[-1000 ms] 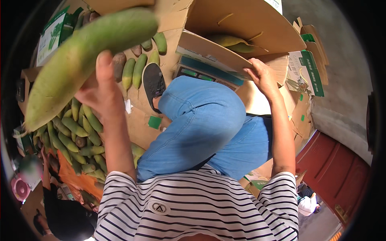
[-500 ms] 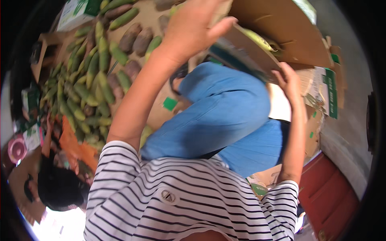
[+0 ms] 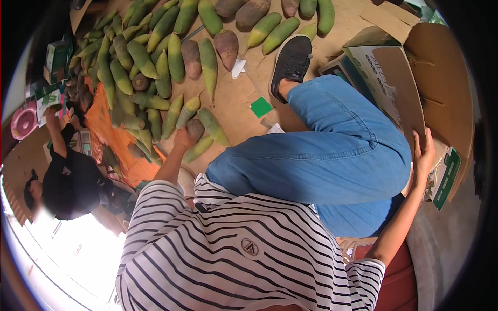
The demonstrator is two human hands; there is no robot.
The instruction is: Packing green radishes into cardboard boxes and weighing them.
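Note:
My left hand [image 3: 182, 139] reaches down into the radishes and has its fingers closed at a reddish-brown radish [image 3: 195, 128]; its fingertips are partly hidden. Right beside it lie green radishes [image 3: 211, 126], pale at one end. My right hand [image 3: 425, 154] pinches the near edge of a cardboard box [image 3: 402, 78], thumb on one side and fingers on the other. The box stands open to the right of my bent knee, its flap [image 3: 390, 22] folded outward.
A large heap of green radishes [image 3: 140, 57] covers the far left, with reddish-brown radishes [image 3: 252, 14] farther back. Orange sheeting [image 3: 106, 129] lies left. Another person [image 3: 72, 176] in black works at the left, near a pink round object [image 3: 25, 123]. A green square [image 3: 261, 107] lies by my shoe.
My left hand has left the box and dropped left to the radishes. My right hand stays at the box edge. The view has swung, bringing my shoe into sight.

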